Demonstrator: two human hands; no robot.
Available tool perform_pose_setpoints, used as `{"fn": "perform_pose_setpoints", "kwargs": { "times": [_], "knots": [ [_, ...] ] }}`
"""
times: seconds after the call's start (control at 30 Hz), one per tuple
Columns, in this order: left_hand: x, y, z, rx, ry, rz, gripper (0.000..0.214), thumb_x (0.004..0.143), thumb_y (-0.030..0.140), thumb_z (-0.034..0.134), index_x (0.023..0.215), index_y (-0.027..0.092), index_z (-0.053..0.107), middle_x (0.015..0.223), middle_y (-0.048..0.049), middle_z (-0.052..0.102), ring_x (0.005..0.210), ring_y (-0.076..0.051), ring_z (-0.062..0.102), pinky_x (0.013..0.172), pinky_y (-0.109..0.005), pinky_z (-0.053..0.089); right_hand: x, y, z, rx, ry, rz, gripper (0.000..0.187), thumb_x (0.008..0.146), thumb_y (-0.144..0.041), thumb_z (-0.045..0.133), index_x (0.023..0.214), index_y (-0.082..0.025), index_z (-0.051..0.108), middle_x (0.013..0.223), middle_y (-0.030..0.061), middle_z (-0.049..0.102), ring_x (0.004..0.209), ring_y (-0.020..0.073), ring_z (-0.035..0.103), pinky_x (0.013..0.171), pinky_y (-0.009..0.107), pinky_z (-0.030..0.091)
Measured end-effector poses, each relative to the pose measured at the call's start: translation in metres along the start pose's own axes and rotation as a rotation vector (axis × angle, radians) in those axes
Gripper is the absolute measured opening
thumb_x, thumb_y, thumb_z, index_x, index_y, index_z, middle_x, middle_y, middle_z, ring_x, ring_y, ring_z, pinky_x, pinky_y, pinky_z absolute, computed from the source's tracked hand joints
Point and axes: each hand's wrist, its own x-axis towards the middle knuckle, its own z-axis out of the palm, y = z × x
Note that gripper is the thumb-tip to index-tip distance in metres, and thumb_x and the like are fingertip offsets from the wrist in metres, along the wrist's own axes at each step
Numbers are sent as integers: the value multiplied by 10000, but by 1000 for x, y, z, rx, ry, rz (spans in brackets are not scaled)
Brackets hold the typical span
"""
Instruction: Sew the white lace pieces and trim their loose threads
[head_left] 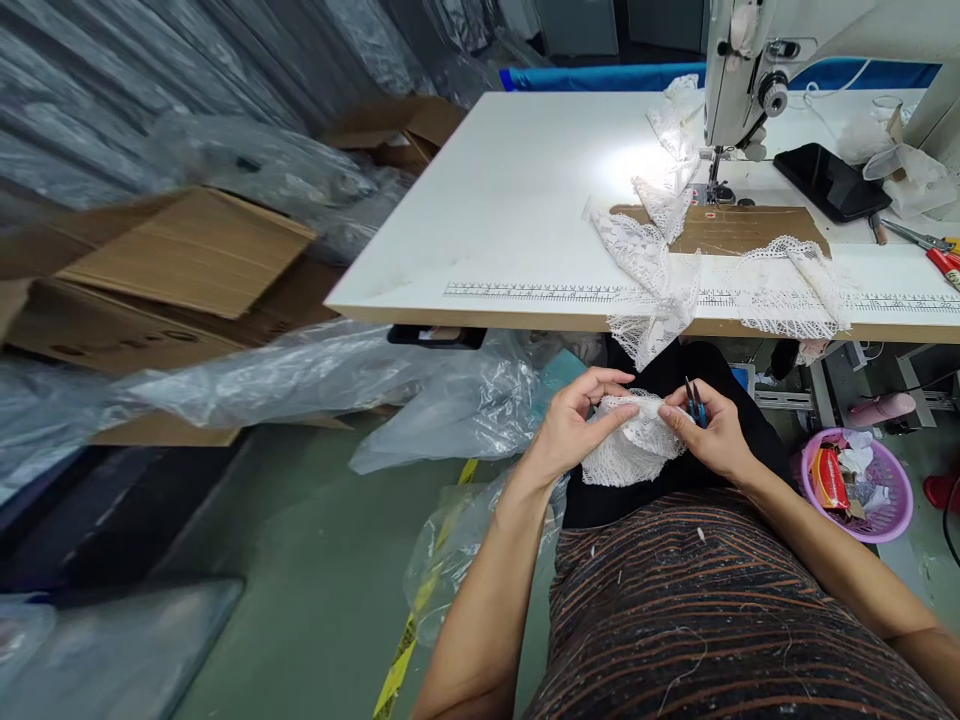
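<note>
Over my lap, my left hand pinches a bunched piece of white lace, fingers curled round its upper edge. My right hand grips the lace's right side and also holds small blue thread snips, blades pointing up. More white lace strips hang over the front edge of the white sewing table, trailing from under the sewing machine. A brown cardboard sheet lies under the needle.
A black phone and red-handled scissors lie at the table's right. A pink basket of scraps stands on the floor at right. Cardboard boxes and clear plastic bags crowd the left.
</note>
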Motion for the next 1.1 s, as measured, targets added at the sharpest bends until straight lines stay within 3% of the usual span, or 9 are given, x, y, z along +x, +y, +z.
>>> {"fn": "perform_pose_setpoints", "kwargs": {
  "times": [0.17, 0.47, 0.7, 0.9, 1.1],
  "knots": [
    [2, -7, -1, 46, 37, 102, 135, 756, 316, 781, 808, 198, 741, 786, -24, 739, 725, -146, 660, 680, -254, 496, -1, 4, 0, -52, 44, -72, 260, 808, -444, 676, 734, -208, 598, 715, 7, 628, 624, 123, 513, 597, 272, 442],
    [-1, -1, -5, -69, 31, 35, 238, 680, 389, 842, 691, 178, 733, 755, -54, 740, 709, -166, 667, 642, -268, 517, -2, -3, 2, -44, 31, -17, 303, 782, -485, 704, 717, -207, 601, 700, 11, 630, 584, 119, 477, 544, 269, 403],
    [-4, 6, -6, -182, 39, -46, 343, 668, 462, 850, 691, 157, 694, 784, -60, 733, 687, -150, 660, 633, -261, 537, -5, -13, 4, 3, -16, 40, 388, 753, -557, 726, 703, -199, 585, 638, -6, 557, 559, 108, 435, 520, 259, 374],
    [-6, 10, -4, -252, 32, 23, 362, 684, 419, 856, 643, 161, 606, 774, -47, 731, 726, -146, 684, 645, -239, 545, -7, -17, 5, 40, -57, 97, 475, 700, -632, 749, 693, -192, 567, 610, -20, 507, 548, 99, 403, 509, 250, 350],
    [-9, 9, -4, -156, 37, -41, 409, 684, 401, 857, 902, 174, 596, 782, -25, 735, 667, -125, 676, 632, -218, 530, -6, -14, 6, 29, -33, 83, 463, 710, -627, 735, 694, -194, 569, 626, -15, 526, 562, 102, 420, 521, 252, 369]
  ]
}}
